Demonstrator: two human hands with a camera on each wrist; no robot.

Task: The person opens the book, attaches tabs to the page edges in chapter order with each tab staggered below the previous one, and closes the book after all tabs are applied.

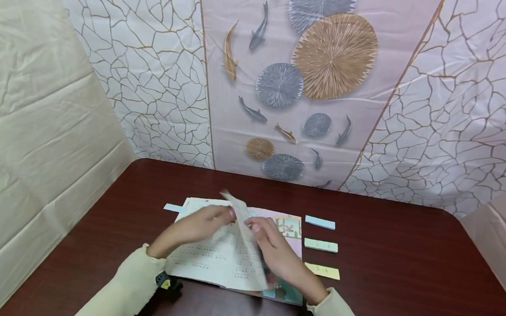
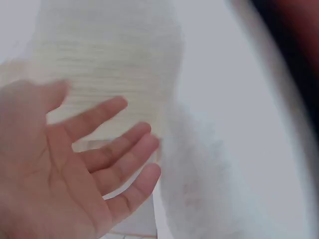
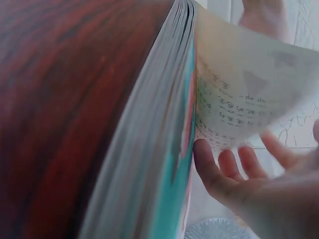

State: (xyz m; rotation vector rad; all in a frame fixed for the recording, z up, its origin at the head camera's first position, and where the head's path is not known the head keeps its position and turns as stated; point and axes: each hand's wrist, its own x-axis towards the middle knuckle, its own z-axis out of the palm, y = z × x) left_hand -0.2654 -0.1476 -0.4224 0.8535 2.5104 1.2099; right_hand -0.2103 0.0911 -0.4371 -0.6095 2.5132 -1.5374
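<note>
An open book [image 1: 191,260] lies on the table, with printed text on its left side and a colourful picture on its right. One page [image 1: 248,244] stands lifted near the middle, slightly blurred. My left hand [image 1: 205,221] is over the left side, fingertips close to the lifted page; in the left wrist view its fingers [image 2: 127,162] are spread and loosely bent, with nothing between them. On the other side of that page is my right hand [image 1: 279,252]. The right wrist view shows its relaxed fingers [image 3: 212,174] right at the page's printed face, beside the thick page edges.
Right of the book, blue [image 1: 320,223], green [image 1: 321,245] and yellow [image 1: 326,271] paper strips lie in a column. A pale blue tab [image 1: 173,208] sticks out at the book's left edge. A patterned cloth [image 1: 277,130] hangs behind the dark red table [image 1: 382,267].
</note>
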